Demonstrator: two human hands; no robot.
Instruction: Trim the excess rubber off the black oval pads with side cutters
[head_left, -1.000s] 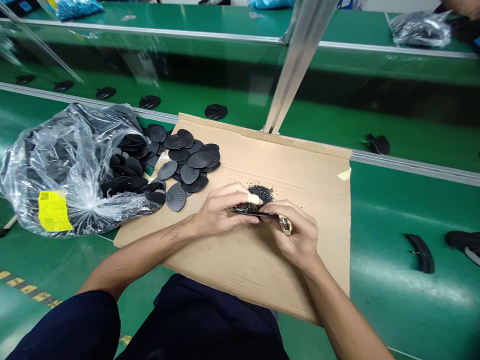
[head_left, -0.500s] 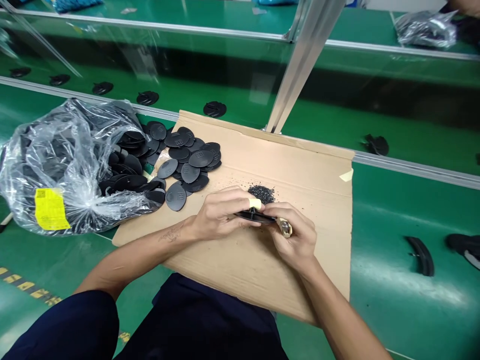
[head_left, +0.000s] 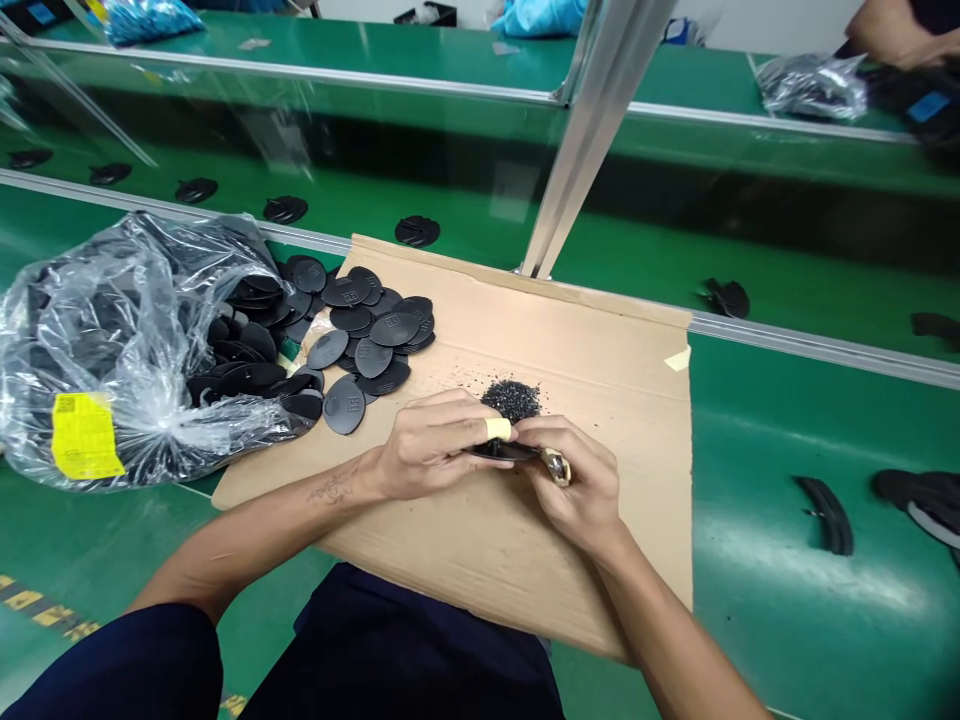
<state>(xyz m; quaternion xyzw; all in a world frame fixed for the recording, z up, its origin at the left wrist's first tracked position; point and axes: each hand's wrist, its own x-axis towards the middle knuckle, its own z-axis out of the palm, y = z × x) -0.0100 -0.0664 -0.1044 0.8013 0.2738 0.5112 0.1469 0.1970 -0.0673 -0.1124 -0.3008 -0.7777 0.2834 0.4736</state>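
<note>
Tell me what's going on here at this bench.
A person's left hand grips a black oval part over a cardboard sheet, while the right hand holds a small tan-handled tool against it. A heap of black shavings lies just beyond the hands. More oval parts spill from a clear plastic bag on the left.

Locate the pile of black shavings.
Head view, centre: the pile of black shavings lies on the cardboard sheet, just beyond the left hand, right of the black discs.
</note>
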